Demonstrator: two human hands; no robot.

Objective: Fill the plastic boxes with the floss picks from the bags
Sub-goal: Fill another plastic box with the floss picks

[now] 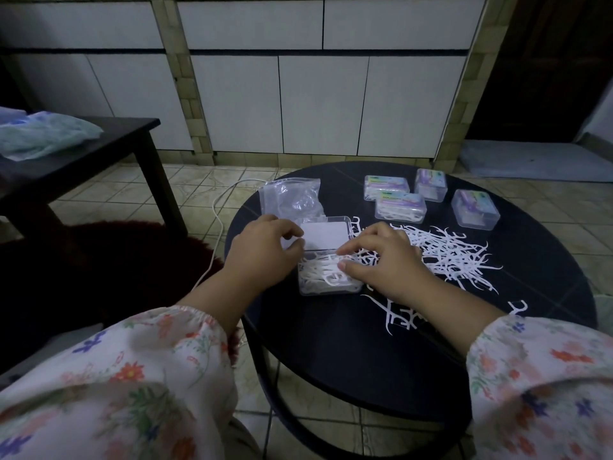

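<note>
Two hands at open box (326,257) on desk (365,353): left hand (265,250) grips box edge; right hand (381,260) pinches floss picks (451,252) over it. Four closed boxes (399,206) behind.

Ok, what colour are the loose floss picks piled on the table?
White, against the dark round table; the floss picks show best in the head view.

No readable text anywhere. Four closed plastic boxes (400,206) at the far side of the table (331,343) carry coloured printed labels, purple and teal, but the print is too small and blurred to make out. The open box (326,257) has a plain white card in its lid, no lettering visible.
</note>
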